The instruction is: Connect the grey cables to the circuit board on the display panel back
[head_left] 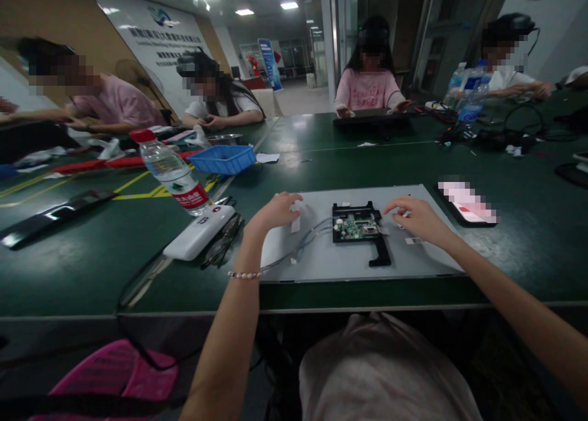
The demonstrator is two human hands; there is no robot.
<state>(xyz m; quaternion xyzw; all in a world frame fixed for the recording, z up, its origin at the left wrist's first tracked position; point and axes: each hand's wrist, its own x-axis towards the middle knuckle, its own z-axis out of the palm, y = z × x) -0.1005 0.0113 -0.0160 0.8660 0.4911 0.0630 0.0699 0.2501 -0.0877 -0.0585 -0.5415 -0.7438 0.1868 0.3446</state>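
Note:
A flat grey panel (312,261) lies on the green table near its front edge. On it sits a black bracket (380,252) around a green circuit board (356,227), with thin cables (305,242) running off to the left. My left hand (279,211) is over the panel's left part, fingers apart and holding nothing. Just right of the bracket, my right hand (408,214) hovers with its fingers apart and nothing in them. Small pale labels (413,241) are stuck on the panel.
Left of the panel are a white power bank (199,232), glasses (223,240), a red-capped bottle (172,173) and a blue basket (223,159). A phone (466,203) lies to the right. Several people sit around the table beyond; a pink chair (114,372) is below left.

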